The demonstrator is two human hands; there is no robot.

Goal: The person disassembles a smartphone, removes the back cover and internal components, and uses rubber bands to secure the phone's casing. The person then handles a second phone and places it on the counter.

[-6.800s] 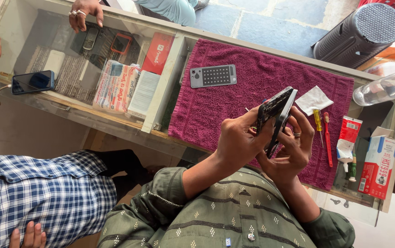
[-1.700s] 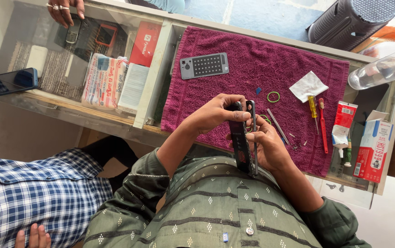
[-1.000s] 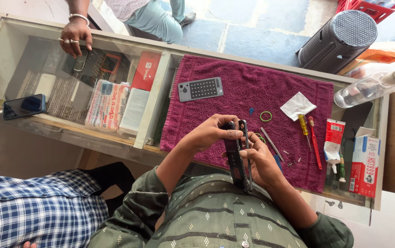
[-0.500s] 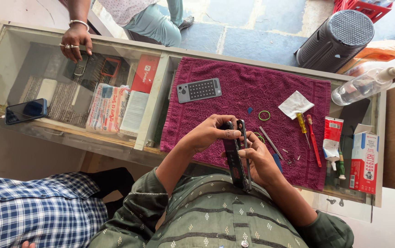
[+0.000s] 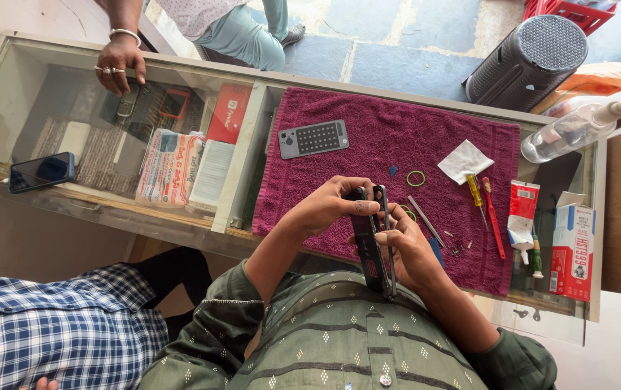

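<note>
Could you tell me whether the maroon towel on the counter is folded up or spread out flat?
Spread flat: the maroon towel lies open on the glass counter, with screwdrivers and a grey phone panel on it.

A glass counter point(image 5: 252, 155) bears a maroon towel point(image 5: 368, 155) and a phone point(image 5: 42, 171).

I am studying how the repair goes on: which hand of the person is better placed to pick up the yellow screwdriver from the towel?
The right hand, probably. The yellow screwdriver lies on its side of the towel, while the left hand grips the phone from the other side.
</note>
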